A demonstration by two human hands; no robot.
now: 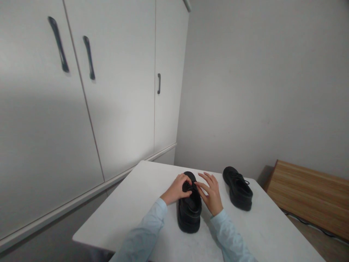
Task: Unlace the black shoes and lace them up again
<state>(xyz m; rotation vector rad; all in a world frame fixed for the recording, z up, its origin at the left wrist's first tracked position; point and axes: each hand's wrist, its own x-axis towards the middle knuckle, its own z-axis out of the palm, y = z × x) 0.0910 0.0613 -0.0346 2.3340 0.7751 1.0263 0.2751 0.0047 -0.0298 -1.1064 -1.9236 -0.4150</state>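
A black lace-up shoe (190, 213) lies on the white table (131, 214) with its toe pointing away from me. My left hand (176, 189) grips the shoe's laces near the tongue with curled fingers. My right hand (211, 193) pinches the laces from the other side with thumb and forefinger, the other fingers spread. A second black shoe (238, 188) stands apart to the right, untouched. Light blue sleeves cover both my forearms.
White cupboard doors (120, 94) with dark handles rise along the left, close to the table's far-left edge. A grey wall stands behind. A wooden bench or board (313, 193) sits low at the right, with a cable on the floor below it.
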